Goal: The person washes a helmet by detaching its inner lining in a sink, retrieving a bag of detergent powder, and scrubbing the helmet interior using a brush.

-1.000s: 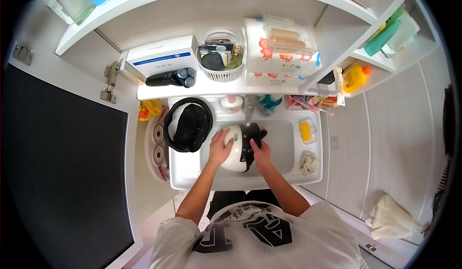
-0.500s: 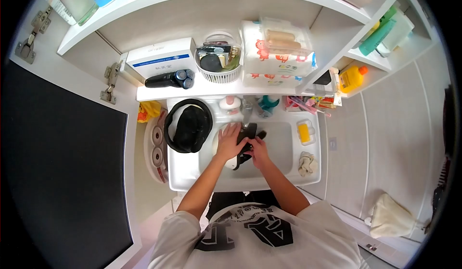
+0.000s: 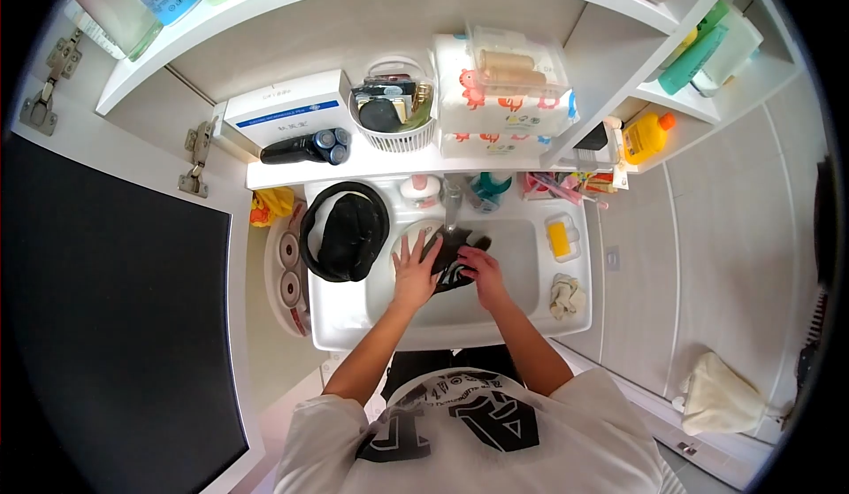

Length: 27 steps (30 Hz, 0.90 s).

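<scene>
In the head view, a limp, wet-looking black fabric piece (image 3: 448, 245) with pale markings lies in the white sink, under the faucet (image 3: 452, 202). A white rounded thing (image 3: 412, 232) shows beside and partly beneath it; its kind I cannot make out. My left hand (image 3: 414, 275) rests on the left side of the fabric, fingers spread. My right hand (image 3: 485, 278) is at its right side, fingers loosely stretched over the edge and apart. A dark end (image 3: 482, 243) pokes out at the right. Left of the hands sits a round black-rimmed thing (image 3: 382, 220) with black cloth inside.
Along the sink's (image 3: 522, 317) right rim are a yellow soap bar (image 3: 558, 239) in a dish and a crumpled beige cloth (image 3: 566, 297). A pink-topped bottle (image 3: 420, 191) stands behind. The shelf above holds a shaver (image 3: 305, 146), a basket (image 3: 406, 135) and tissue packs (image 3: 504, 109).
My right fingers have loosened from a pinch and moved slightly right. My left hand has shifted a little down with fingers spread wider. The black fabric has changed shape, and less white shows below it.
</scene>
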Tool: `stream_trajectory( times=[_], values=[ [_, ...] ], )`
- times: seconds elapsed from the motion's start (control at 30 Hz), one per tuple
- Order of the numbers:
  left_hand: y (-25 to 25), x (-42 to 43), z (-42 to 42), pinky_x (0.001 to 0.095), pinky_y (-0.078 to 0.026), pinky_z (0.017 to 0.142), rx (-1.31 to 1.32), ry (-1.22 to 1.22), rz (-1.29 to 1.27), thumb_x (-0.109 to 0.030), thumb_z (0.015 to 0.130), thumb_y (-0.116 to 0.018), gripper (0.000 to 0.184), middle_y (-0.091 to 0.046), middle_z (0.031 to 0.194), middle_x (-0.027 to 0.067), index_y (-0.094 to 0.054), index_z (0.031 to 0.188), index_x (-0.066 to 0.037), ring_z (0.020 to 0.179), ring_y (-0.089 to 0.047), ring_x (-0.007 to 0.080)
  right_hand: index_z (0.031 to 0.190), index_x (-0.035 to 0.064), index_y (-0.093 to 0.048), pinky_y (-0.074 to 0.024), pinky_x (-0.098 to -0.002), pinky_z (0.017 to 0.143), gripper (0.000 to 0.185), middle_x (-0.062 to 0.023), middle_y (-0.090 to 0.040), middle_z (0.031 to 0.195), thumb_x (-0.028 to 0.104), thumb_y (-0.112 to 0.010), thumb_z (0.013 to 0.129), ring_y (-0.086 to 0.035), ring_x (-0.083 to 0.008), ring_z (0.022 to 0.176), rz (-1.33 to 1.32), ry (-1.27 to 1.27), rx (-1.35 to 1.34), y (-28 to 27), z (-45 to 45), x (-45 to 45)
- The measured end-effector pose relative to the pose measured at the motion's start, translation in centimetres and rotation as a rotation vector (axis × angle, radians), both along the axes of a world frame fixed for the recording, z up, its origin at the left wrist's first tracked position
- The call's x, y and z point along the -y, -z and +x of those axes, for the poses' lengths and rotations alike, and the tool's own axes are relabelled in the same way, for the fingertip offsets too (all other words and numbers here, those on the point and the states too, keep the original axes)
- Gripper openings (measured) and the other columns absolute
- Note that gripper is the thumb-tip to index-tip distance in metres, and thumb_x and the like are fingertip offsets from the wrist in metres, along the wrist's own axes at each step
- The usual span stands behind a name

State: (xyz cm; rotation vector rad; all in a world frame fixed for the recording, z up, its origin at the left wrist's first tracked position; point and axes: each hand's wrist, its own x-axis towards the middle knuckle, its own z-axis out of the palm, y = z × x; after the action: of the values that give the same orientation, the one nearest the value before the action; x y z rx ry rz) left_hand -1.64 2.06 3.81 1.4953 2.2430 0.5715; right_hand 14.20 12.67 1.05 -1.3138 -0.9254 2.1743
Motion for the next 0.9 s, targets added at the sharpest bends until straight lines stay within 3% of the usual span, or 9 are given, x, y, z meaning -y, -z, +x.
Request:
stream_trajectory(
  times=[0.13, 0.23, 0.33, 0.43, 0.53, 0.63, 0.73, 0.83, 0.9],
  values=[
    [0.2, -0.3, 0.1, 0.0749, -0.019, 0.11, 0.083, -0.025, 0.042, -0.004, 0.081, -0.069, 0.082, -0.024, 0.163, 0.008, -0.039, 0.153, -0.029, 0.149, -0.015, 0.0462, 0.139, 0.0095, -0.052, -0.0475, -0.03, 0.082, 0.046, -0.002, -0.065, 0.116, 0.016, -0.06, 0.094, -0.06, -0.0138, 0.101, 0.061, 0.022, 0.253, 6.4, 3.0, 0.1],
    [0.6, -0.1, 0.5, 0.0757, -0.014, 0.11, 0.163, -0.012, 0.076, 0.0, 0.082, -0.064, 0.078, -0.025, 0.163, 0.0069, -0.043, 0.152, -0.028, 0.15, -0.014, 0.0453, 0.146, 0.0107, -0.044, -0.0468, -0.0331, 0.082, 0.059, -0.003, -0.062, 0.121, 0.02, -0.065, 0.092, -0.057, -0.0144, 0.1, -0.038, 0.001, 0.346, 5.5, 4.0, 1.6],
    [0.5, 0.2, 0.9, 0.0755, -0.011, 0.11, 0.245, -0.01, 0.116, 0.002, 0.082, -0.061, 0.074, -0.029, 0.162, 0.0062, -0.047, 0.149, -0.026, 0.15, -0.015, 0.0447, 0.147, 0.0043, -0.045, -0.0433, -0.0354, 0.097, 0.07, -0.0105, -0.057, 0.133, 0.022, -0.072, 0.084, -0.054, -0.0223, 0.118, 0.023, 0.02, 0.393, 7.6, 4.6, 3.5],
    [-0.1, 0.3, 1.2, 0.0749, -0.01, 0.111, 0.363, -0.045, 0.164, 0.001, 0.084, -0.06, 0.068, -0.035, 0.16, 0.0061, -0.051, 0.147, -0.024, 0.15, -0.019, 0.0438, 0.153, 0.0073, -0.033, -0.0421, -0.0379, 0.099, 0.086, -0.0127, -0.046, 0.145, 0.025, -0.077, 0.082, -0.046, -0.0259, 0.128, 0.008, 0.172, 0.456, 8.2, 4.8, 4.5],
    [-1.2, 0.4, 1.5, 0.0645, -0.017, 0.116, 0.397, -0.075, 0.153, -0.001, 0.089, -0.059, 0.062, -0.039, 0.157, 0.0093, -0.051, 0.146, -0.021, 0.149, -0.024, 0.0432, 0.158, 0.0203, -0.016, -0.0453, -0.047, 0.088, 0.097, -0.0102, -0.038, 0.149, 0.033, -0.078, 0.083, -0.039, -0.0273, 0.134, -0.268, 0.268, 0.359, 6.8, 5.6, 4.5],
    [-0.1, -0.1, 1.6, 0.0473, -0.021, 0.121, 0.662, -0.165, 0.295, -0.007, 0.1, -0.054, 0.047, -0.045, 0.154, 0.0125, -0.051, 0.146, -0.015, 0.149, -0.027, 0.0374, 0.151, 0.0047, -0.031, -0.0433, -0.0417, 0.1, 0.085, -0.0161, -0.045, 0.144, 0.021, -0.08, 0.083, -0.046, -0.0286, 0.129, -0.331, 0.32, 0.306, 2.3, 5.1, 4.2],
    [0.1, 0.0, 2.2, 0.0358, -0.031, 0.116, 0.705, -0.209, 0.337, -0.013, 0.105, -0.051, 0.041, -0.053, 0.145, 0.0122, -0.049, 0.146, -0.008, 0.141, -0.041, 0.0294, 0.146, 0.006, -0.038, -0.0474, -0.0379, 0.095, 0.076, -0.0131, -0.056, 0.134, 0.013, -0.079, 0.083, -0.055, -0.0267, 0.12, -0.078, 0.265, 0.251, 6.5, 7.0, 4.1],
    [1.2, 0.1, 2.1, 0.0325, -0.04, 0.108, 1.246, -0.437, 0.322, -0.017, 0.107, -0.048, 0.037, -0.06, 0.136, 0.0064, -0.051, 0.142, -0.006, 0.126, -0.053, 0.0192, 0.127, 0.0046, -0.055, -0.0503, -0.0324, 0.085, 0.048, -0.0059, -0.067, 0.112, 0.008, -0.076, 0.083, -0.063, -0.0189, 0.1, 0.219, 0.262, 0.334, 7.0, 9.3, 3.3],
    [1.4, 0.3, 2.1, 0.0296, -0.043, 0.103, 1.38, -0.533, 0.344, -0.02, 0.108, -0.048, 0.035, -0.062, 0.13, 0.0038, -0.053, 0.138, -0.005, 0.116, -0.056, 0.0146, 0.11, 0.0023, -0.065, -0.0488, -0.0287, 0.081, 0.025, -0.0031, -0.069, 0.099, 0.005, -0.071, 0.086, -0.062, -0.0137, 0.089, 0.382, 0.236, 0.472, 5.5, 10.3, 2.5]
  ],
)
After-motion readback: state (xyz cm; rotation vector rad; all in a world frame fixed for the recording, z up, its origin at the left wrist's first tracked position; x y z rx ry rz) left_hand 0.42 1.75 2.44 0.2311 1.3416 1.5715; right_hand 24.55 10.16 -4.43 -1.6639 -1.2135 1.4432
